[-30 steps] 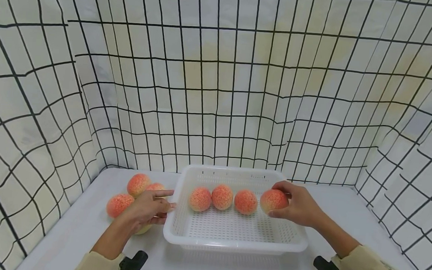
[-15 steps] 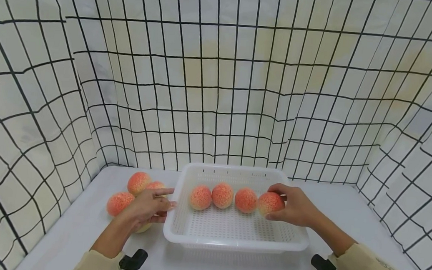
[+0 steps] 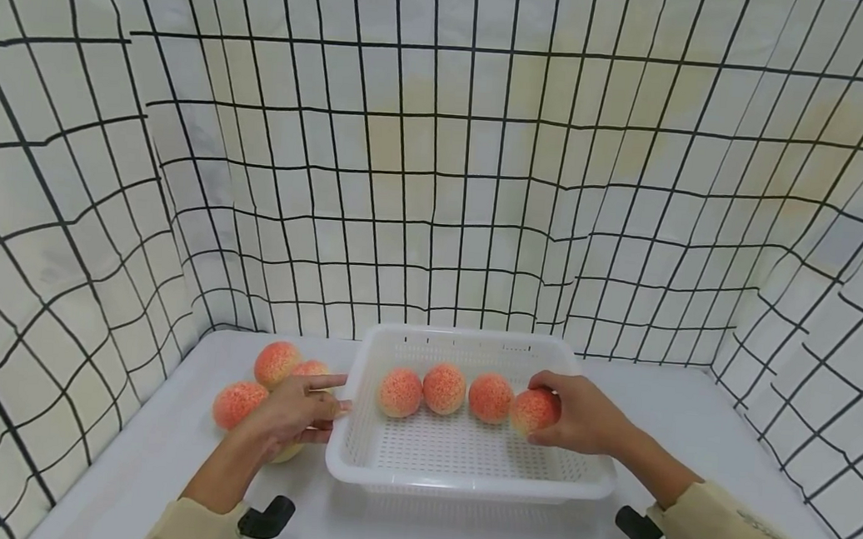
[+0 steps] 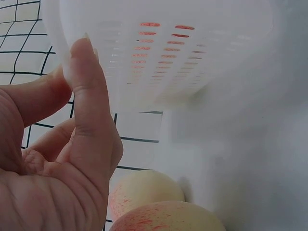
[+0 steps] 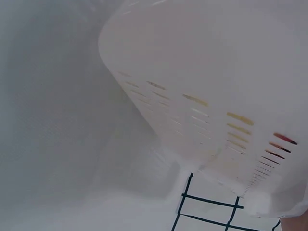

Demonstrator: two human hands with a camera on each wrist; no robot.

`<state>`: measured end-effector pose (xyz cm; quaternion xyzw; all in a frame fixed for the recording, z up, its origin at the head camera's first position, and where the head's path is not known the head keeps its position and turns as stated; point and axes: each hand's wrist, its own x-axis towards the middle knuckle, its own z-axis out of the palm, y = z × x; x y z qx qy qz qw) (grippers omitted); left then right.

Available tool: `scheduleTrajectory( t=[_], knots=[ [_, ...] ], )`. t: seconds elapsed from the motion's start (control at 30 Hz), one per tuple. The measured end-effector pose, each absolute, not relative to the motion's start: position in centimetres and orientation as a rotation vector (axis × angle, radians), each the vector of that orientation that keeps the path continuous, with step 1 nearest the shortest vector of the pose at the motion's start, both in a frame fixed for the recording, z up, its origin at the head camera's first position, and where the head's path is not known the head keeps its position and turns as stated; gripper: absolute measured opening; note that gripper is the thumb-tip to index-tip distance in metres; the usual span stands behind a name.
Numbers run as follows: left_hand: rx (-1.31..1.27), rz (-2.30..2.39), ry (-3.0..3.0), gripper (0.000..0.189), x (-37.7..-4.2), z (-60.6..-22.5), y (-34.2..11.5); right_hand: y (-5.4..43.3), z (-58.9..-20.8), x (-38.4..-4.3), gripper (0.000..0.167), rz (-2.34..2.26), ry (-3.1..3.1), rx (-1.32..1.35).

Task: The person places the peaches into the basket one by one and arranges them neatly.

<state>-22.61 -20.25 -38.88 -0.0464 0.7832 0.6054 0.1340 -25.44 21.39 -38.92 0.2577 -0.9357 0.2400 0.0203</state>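
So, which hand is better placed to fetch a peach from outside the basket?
Probably the left hand: beside those peaches, though it pinches the basket rim; the right hand grips another peach.

I see the right hand (image 3: 581,412) holding a round, red-and-cream speckled peach (image 3: 532,412) over the white, rectangular, perforated plastic basket (image 3: 469,483), just beside three matching peaches (image 3: 444,389) in a row inside. The left hand (image 3: 297,412) sets its fingers against the basket's left rim and partly hides a loose peach cluster (image 3: 239,405) on my white counter (image 3: 413,535). Behind, I get black grid mesh (image 3: 473,50) over pale sheeting (image 3: 497,90).
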Motion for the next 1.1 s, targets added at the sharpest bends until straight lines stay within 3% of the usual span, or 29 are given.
scheduleTrajectory(
  t=[1.1],
  knots=[
    [-0.159, 1.755, 2.258, 0.070, -22.5, -38.8, -20.2, 20.0, -39.7, -26.5, 0.058, 0.294, -3.100, 0.689]
  ],
)
